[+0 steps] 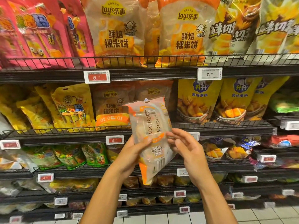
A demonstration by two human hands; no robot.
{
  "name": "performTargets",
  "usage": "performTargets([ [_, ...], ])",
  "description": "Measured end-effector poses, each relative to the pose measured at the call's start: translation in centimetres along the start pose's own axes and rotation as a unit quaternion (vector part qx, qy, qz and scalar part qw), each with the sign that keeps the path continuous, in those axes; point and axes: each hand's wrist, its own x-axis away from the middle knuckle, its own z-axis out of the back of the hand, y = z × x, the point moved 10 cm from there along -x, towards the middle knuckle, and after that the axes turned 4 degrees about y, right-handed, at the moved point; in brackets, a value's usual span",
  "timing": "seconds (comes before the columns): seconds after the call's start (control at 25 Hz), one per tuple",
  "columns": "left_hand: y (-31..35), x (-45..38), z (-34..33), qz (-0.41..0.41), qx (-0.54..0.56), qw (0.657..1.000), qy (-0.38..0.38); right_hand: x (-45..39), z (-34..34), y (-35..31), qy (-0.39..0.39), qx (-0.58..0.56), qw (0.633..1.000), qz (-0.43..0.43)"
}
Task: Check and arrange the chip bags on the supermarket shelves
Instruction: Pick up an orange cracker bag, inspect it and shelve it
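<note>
The Lay's rice-cracker bag (152, 139) is off the shelf and held up in front of the second shelf (64, 135), its back panel turned to the person so the printed text and barcode face them. It tilts a little, top leaning left, bottom corner hanging down toward the shelves below. The left hand (134, 152) grips it from the left edge, thumb laid across the front around mid-height. The right hand (186, 146) is at the bag's right edge, fingers loosely curled with the fingertips touching or pinching the edge; I cannot tell how firm that hold is.

This looks like the checking step: the back of the bag is being read, likely for a date or for damage, before it goes back.

Straight behind the bag, on the second shelf, stands the row of matching Lay's bags (111, 107), dimmer and set back, with what looks like a gap to their right where the held bag blocks the view. That seems the natural home for it. Left of that row are yellow snack bags (71, 107); right of it, yellow potato-wedge bags (197, 101). A red price tag (114, 140) sits on the shelf edge just left of the held bag.

Next, the bag would need turning front-out and setting upright behind the wire rail (210, 125), in line with its neighbours.
</note>
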Motion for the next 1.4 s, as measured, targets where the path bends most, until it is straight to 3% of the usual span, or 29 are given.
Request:
performTargets([
  [0.12,-0.7,0.5,1.4,0.051,0.101,0.994,-0.01,-0.4,2.0,0.9,0.048,0.048,0.997,-0.031],
  [0.24,-1.4,0.8,1.6,0.086,0.136,0.987,-0.03,-0.4,1.6,2.6,0.001,0.032,0.994,-0.102],
  [0.36,-1.7,0.7,1.9,0.087,0.156,0.983,-0.034,0.0,0.7,2.6,-0.052,-0.02,0.991,-0.12],
  [0.56,-0.9,0.4,2.2,0.041,0.103,0.993,-0.048,0.0,1.7,2.3,-0.01,-0.051,0.993,-0.106],
  [0.68,-0.8,0.2,2.2,0.011,0.072,0.996,-0.049,0.3,1.6,2.5,-0.037,-0.053,0.99,-0.122],
  [0.84,-1.0,0.3,2.2,0.015,0.041,0.998,-0.055,0.4,1.3,2.8,-0.083,-0.048,0.984,-0.148],
  [1.2,-1.9,-0.2,1.8,0.057,0.094,0.991,-0.071,-0.1,1.5,2.7,-0.065,-0.067,0.986,-0.139],
  [1.4,-1.2,-0.7,2.5,0.014,-0.002,0.998,-0.067,-0.4,2.1,2.4,-0.063,-0.031,0.992,-0.105],
])
